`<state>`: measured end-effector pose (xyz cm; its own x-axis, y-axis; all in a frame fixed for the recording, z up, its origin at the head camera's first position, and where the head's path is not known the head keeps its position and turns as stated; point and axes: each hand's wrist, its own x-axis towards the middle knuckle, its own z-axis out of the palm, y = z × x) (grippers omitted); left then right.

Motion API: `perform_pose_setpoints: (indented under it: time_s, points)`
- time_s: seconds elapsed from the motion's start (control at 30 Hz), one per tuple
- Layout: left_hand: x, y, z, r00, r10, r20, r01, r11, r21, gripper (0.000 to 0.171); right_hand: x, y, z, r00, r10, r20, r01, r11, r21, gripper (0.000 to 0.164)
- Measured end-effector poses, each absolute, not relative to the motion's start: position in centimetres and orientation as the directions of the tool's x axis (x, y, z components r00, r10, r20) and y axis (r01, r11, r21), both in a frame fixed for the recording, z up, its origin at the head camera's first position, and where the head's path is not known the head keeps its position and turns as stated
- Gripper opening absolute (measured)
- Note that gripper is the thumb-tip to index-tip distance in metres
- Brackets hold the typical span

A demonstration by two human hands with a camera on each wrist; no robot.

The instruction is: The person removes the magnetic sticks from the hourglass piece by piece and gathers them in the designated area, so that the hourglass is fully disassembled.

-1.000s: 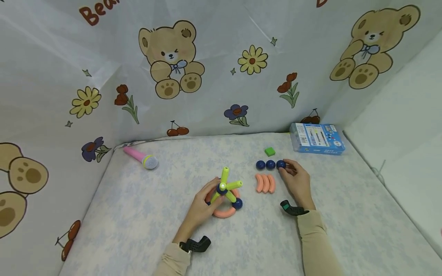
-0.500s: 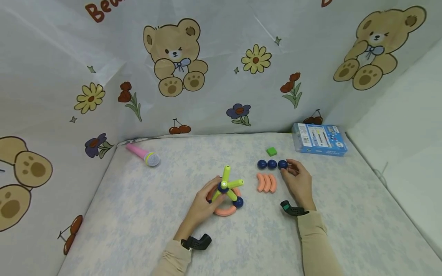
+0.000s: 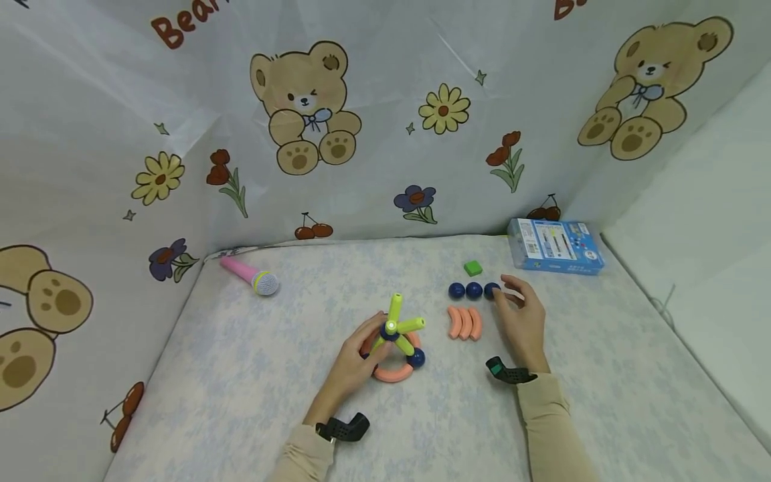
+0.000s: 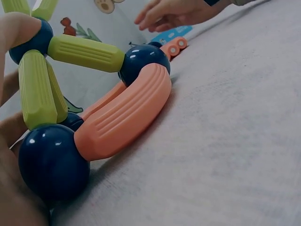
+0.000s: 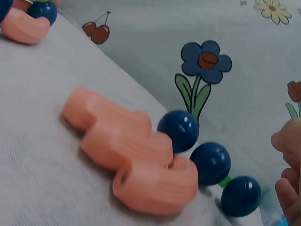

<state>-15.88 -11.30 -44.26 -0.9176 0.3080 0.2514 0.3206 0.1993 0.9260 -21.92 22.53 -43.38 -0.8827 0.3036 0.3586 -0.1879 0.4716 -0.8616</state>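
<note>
Shifted slightly since the earlier frame: my right hand [image 3: 523, 326], now just off the end ball [image 3: 490, 290], thumb and fingers parted, holding nothing. Stick-and-ball frame [image 3: 405, 345] sits ring-down on the tabletop [image 3: 241, 375]; my left hand [image 3: 354, 356] grips it near the top, probably to steady it. Right of it, curved sticks [image 3: 464, 323] lie side by side, balls rowed behind, likely sorted by kind. Green block [image 3: 473, 268] beyond.

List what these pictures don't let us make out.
Blue box, head view: print too small.
Left hand, head view: far fingertips hidden behind the stick-and-ball frame.
Upper sticks, left wrist view: tops cut off by top edge.
Green block, right wrist view: mostly hidden by blue balls.
Right hand, right wrist view: mostly outside the right edge.
</note>
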Motion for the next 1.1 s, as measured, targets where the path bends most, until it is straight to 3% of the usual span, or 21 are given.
perform_pose_setpoints:
  time_s: [0.27,0.43,0.63,0.73,1.1]
  points:
    - [-15.8,-11.2,-44.1,-0.932,0.299,0.203,0.268,0.193,0.944,0.046,-19.4,17.3,-37.6,-0.867,0.098,0.489,-0.43,0.35,-0.832,0.03]
    - [-15.8,-11.1,-44.1,-0.929,0.305,0.21,0.28,0.205,0.938,0.047,-19.1,15.1,-38.4,-0.851,-0.08,0.52,-0.518,0.294,-0.803,0.033]
    - [-15.9,-11.3,-44.1,-0.94,0.297,0.17,0.241,0.223,0.944,0.045,-17.9,12.8,-38.4,-0.758,-0.295,0.581,-0.641,0.174,-0.748,0.038]
    - [-16.0,-11.3,-44.1,-0.94,0.299,0.163,0.235,0.224,0.946,0.044,-17.5,12.2,-38.6,-0.739,-0.342,0.581,-0.648,0.124,-0.752,0.04]
    - [-16.0,-11.4,-44.0,-0.939,0.299,0.171,0.236,0.198,0.951,0.043,-16.3,11.2,-39.4,-0.831,-0.331,0.447,-0.5,0.095,-0.861,0.038]
